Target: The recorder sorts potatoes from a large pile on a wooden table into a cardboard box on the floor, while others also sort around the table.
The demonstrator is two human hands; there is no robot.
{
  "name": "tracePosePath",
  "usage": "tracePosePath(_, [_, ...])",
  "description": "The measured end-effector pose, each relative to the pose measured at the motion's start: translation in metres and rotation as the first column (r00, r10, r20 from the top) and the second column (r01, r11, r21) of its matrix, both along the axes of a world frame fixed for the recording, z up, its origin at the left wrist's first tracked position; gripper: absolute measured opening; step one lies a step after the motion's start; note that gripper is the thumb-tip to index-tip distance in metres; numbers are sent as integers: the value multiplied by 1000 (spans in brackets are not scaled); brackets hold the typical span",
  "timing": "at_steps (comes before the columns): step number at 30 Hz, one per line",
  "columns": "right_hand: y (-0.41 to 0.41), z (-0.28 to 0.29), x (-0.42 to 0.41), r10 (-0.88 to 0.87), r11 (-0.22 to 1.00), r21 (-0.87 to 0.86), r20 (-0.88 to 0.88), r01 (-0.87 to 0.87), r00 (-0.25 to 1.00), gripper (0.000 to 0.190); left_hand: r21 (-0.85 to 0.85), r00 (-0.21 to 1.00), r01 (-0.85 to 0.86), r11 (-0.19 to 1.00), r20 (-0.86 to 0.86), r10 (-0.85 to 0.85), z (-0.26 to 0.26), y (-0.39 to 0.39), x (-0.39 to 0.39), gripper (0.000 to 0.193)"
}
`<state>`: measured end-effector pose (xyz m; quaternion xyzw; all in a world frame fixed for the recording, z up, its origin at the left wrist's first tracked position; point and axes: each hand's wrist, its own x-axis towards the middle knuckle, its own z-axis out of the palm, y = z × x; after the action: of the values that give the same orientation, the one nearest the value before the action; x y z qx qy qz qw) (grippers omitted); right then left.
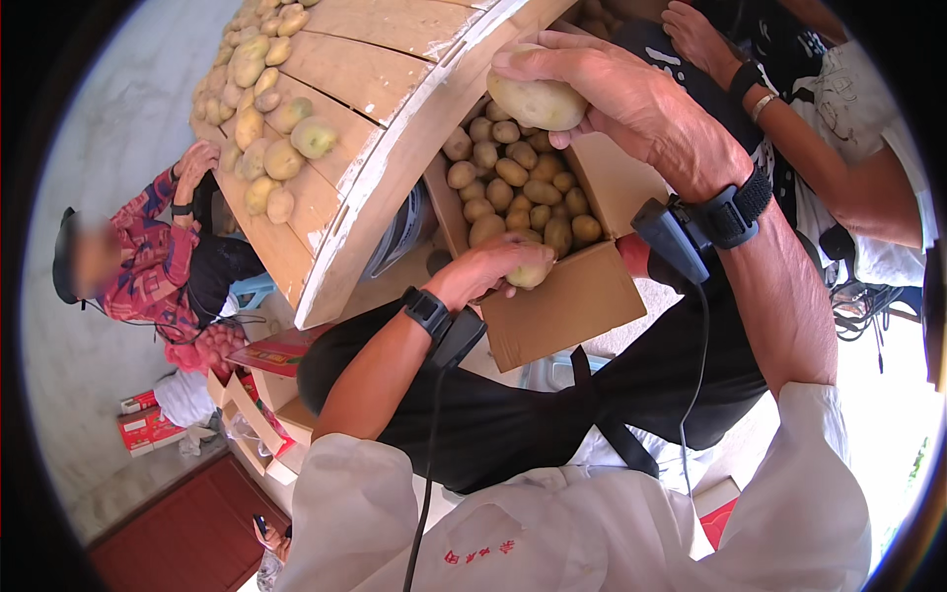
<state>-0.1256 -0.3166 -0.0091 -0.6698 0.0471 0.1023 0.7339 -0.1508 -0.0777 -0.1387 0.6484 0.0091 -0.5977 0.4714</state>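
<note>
My right hand point(618, 92) grips a large pale potato point(538, 98), held up above the far side of an open cardboard box point(566, 307). Lower down, at the box's near edge, my left hand point(492, 263) has its fingers around a smaller potato point(531, 272). Many brown and yellowish potatoes point(510, 172) fill the box, which stands between my knees with its flaps folded out. Part of the box's far side is hidden by my right hand and the table edge.
A wooden plank table point(355, 66) with a white-smeared edge bears a heap of potatoes point(255, 59). Across it sits a person in a patterned shirt point(152, 255); another person's arm point(806, 140) is at right. Cartons point(255, 414) stand lower left. Cables point(699, 370) hang from my wrist devices.
</note>
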Motion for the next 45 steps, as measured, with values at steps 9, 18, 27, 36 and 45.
tracePosePath(9, [3,7,0,3,1000,-12,-19,-4,1000,64,-260,581,-797,544,-90,809,-11,-23,39,31])
tracePosePath(18, [5,2,7,-7,1000,-31,-67,5,998,57,-163,751,-650,743,12,660,9,-22,27,35])
tracePosePath(27, [0,-30,8,64,975,-207,-106,-85,992,58,-561,631,-485,671,306,713,80,-3,46,22])
tracePosePath(36, [47,-87,-5,464,486,-618,-416,-618,782,78,-800,382,-406,441,290,877,138,44,82,29])
tracePosePath(45, [65,-105,-26,515,333,-575,-552,-747,655,77,-848,365,-410,337,186,912,147,64,86,28])
